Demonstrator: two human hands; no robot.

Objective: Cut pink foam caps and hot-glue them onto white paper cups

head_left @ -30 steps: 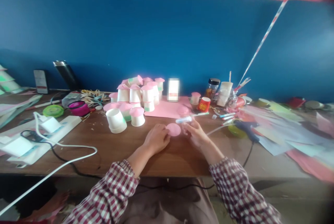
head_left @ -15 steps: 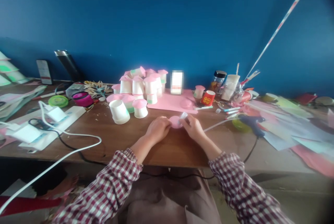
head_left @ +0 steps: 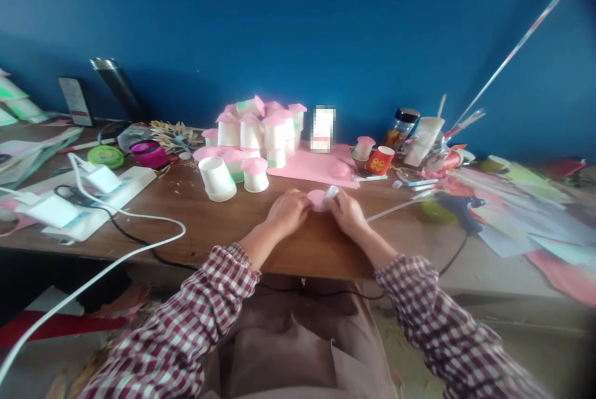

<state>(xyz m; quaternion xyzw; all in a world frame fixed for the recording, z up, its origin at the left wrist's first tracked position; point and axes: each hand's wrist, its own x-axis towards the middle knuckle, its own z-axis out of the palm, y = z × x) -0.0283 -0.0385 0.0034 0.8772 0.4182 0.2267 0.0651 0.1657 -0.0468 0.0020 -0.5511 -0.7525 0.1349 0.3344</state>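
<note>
1. At the far left of the table, a white power strip is seen, and a white cable is trailed off the front edge.
2. A tilted white paper cup is found just in front of a pile of pink-topped cups.
3. The left hand is set centre-table, its fingers curled shut on the left edge of a pink paper disc.
4. The disc is kept between both hands; whether it is lying flat on the table cannot be told.
5. The right hand is closed round a small white tube, held against the disc's right edge.
6. Farther right, a red cup and a glue gun are spotted.
</note>
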